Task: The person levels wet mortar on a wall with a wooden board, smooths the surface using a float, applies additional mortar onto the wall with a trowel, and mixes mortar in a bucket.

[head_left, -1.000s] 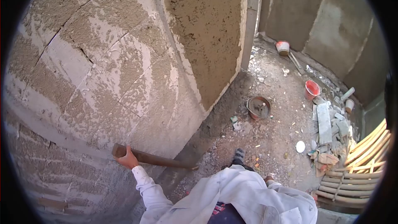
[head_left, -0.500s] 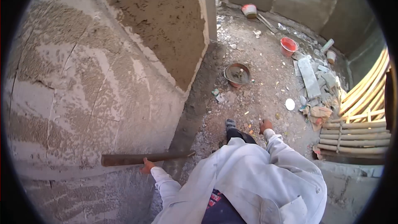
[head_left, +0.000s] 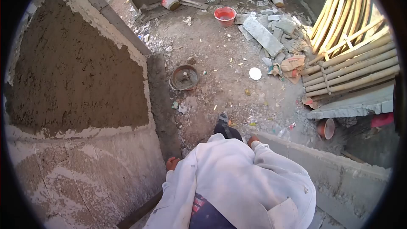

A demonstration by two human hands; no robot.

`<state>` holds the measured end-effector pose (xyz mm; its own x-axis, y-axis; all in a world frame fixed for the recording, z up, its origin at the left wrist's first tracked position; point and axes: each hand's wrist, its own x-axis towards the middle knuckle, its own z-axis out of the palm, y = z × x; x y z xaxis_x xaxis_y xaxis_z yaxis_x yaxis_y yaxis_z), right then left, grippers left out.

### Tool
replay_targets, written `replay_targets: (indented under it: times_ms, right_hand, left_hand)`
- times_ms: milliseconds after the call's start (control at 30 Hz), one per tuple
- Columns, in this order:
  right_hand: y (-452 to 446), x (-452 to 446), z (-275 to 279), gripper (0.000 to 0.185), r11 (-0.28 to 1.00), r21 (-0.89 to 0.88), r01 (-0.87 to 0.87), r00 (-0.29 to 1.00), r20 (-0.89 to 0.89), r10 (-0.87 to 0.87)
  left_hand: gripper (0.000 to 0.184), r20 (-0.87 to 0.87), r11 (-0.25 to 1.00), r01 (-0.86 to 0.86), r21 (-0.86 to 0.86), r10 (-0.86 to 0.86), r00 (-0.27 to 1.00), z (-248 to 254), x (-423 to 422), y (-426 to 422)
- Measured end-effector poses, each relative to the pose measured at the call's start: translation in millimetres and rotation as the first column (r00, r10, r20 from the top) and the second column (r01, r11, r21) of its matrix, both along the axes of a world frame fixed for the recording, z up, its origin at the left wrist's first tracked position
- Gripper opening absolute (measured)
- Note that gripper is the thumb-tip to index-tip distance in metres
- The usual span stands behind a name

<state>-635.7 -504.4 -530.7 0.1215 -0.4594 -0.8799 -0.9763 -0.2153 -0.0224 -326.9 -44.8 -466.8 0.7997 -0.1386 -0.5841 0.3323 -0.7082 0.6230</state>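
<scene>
My left hand [head_left: 172, 163] is beside the plastered wall, low at the left of my body, its fingers looking curled; nothing shows clearly in it. A long brown board [head_left: 142, 210] lies below it, partly hidden behind my sleeve, and no contact between hand and board is visible. My right hand [head_left: 253, 140] is at the end of a low block wall [head_left: 313, 154], small and partly covered by the cuff, its grip unclear. Ahead on the ground stands a bucket [head_left: 184, 78] with grey mix inside.
Wet brown plaster [head_left: 76, 68] covers part of the left wall. Farther off are a red bucket [head_left: 225, 16], a tipped bucket [head_left: 170, 2], broken slabs [head_left: 263, 36], a white disc [head_left: 255, 74] and bundled poles [head_left: 352, 70]. An orange bucket [head_left: 326, 129] lies at the right.
The view has swung left to right, showing more of the right side. My left hand has left the visible part of the board, which now sits lower. My right hand is nearer the low wall.
</scene>
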Motion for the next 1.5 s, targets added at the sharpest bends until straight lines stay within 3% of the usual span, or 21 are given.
replay_targets:
  times_ms: [100, 167, 200, 300, 367, 467, 567, 633, 700, 733, 767, 800, 933, 967, 1000, 1033, 1067, 1267, 1367, 1467, 1500]
  right_hand:
    - [-30, 11, 46, 0.031, 0.953, -0.033, -0.303, 0.952, 0.034, 0.304]
    - [-65, 6, 0, 0.031, 0.786, -0.107, -0.609, 0.782, 0.084, 0.617]
    - [-76, 5, -33, 0.032, 0.963, -0.262, -0.065, 0.979, 0.168, 0.111]
    - [-133, 48, -19, 0.032, 0.914, -0.241, 0.326, 0.932, 0.244, -0.268]
    - [-179, 61, -84, 0.036, 0.948, -0.036, 0.317, 0.928, 0.219, -0.302]
    - [-225, 123, -47, 0.031, 0.874, -0.299, 0.383, 0.888, 0.382, -0.258]
    - [-277, 178, -57, 0.03, 0.864, -0.2, 0.463, 0.827, 0.447, -0.34]
    - [-303, 205, -70, 0.032, 0.87, -0.327, 0.368, 0.87, 0.452, -0.198]
    - [-338, 247, -24, 0.043, 0.857, -0.027, 0.515, 0.801, 0.373, -0.469]
    - [-353, 270, 2, 0.042, 0.915, -0.189, 0.356, 0.916, 0.266, -0.301]
    - [-371, 247, -82, 0.041, 0.976, -0.187, 0.109, 0.981, 0.179, -0.075]
    - [-385, 242, -92, 0.039, 0.989, -0.148, 0.021, 0.982, 0.188, 0.007]
    - [-477, 357, -11, 0.03, 0.863, -0.03, -0.505, 0.861, 0.057, 0.506]
    - [-498, 394, 24, 0.026, 0.997, -0.047, -0.059, 0.987, 0.147, 0.066]
    - [-519, 433, 47, 0.023, 0.919, -0.011, 0.393, 0.894, 0.239, -0.379]
    - [-541, 476, 72, 0.02, 0.652, 0.071, 0.755, 0.606, 0.306, -0.735]
    - [-564, 506, 82, 0.011, 0.538, 0.219, 0.814, 0.43, 0.396, -0.811]
    - [-678, 682, 110, 0.02, 0.853, 0.005, 0.521, 0.697, 0.574, -0.43]
    - [-742, 720, -17, 0.022, 0.949, -0.156, 0.274, 0.818, 0.556, -0.146]
    - [-789, 788, -51, 0.032, 0.968, -0.1, 0.229, 0.903, 0.394, -0.173]
    - [-802, 797, -72, 0.038, 0.967, -0.232, 0.104, 0.915, 0.403, -0.002]
  left_hand:
    - [0.048, -0.124, 1.0, 0.022, -0.011, -0.023, 0.992, -57, 52, 0]
    - [0.044, -0.122, 0.999, -0.019, 0.036, 0.023, 0.992, 2, 72, -70]
    - [0.042, -0.12, 0.998, -0.039, 0.059, 0.046, 0.992, 37, 83, -108]
    - [0.041, -0.047, 0.995, 0.056, 0.083, -0.053, 0.997, 59, 117, -189]
    - [0.041, -0.016, 0.999, 0.035, -0.039, -0.035, 0.999, 55, 147, -229]
    - [0.037, -0.08, 0.998, 0.022, -0.063, -0.027, 0.996, 49, 192, -292]
    - [0.033, -0.101, 0.999, 0.045, -0.017, -0.047, 0.994, 28, 235, -339]
    - [0.034, -0.057, 0.984, 0.157, 0.086, -0.153, 0.987, 1, 267, -363]
    - [0.036, -0.07, 0.972, 0.171, 0.16, -0.162, 0.984, 14, 295, -405]
    - [0.038, -0.13, 0.973, 0.14, 0.185, -0.117, 0.985, -1, 312, -415]
    - [0.039, -0.183, 0.972, 0.115, 0.207, -0.077, 0.98, -11, 334, -429]
    - [0.039, -0.176, 0.953, 0.157, 0.259, -0.114, 0.978, -9, 356, -445]
    - [0.042, -0.122, 0.969, 0.13, 0.209, -0.106, 0.987, 0, 474, -538]
    - [0.042, -0.083, 0.98, 0.109, 0.168, -0.096, 0.992, 1, 498, -557]
    - [0.042, -0.092, 0.991, 0.074, 0.114, -0.064, 0.994, 23, 530, -587]
    - [0.042, -0.022, 0.995, 0.085, 0.06, -0.083, 0.996, 37, 562, -613]
    - [0.042, 0.051, 0.995, 0.095, 0.01, -0.096, 0.994, 51, 594, -639]
    - [0.039, 0.193, 0.989, 0.008, -0.149, 0.021, 0.981, 114, 741, -750]
    - [0.037, 0.183, 0.988, -0.121, -0.094, 0.137, 0.973, 114, 776, -777]
    - [0.037, 0.083, 0.982, -0.12, 0.144, 0.109, 0.991, 73, 782, -781]
    - [0.039, 0.022, 0.975, -0.12, 0.188, 0.118, 0.993, 63, 777, -784]
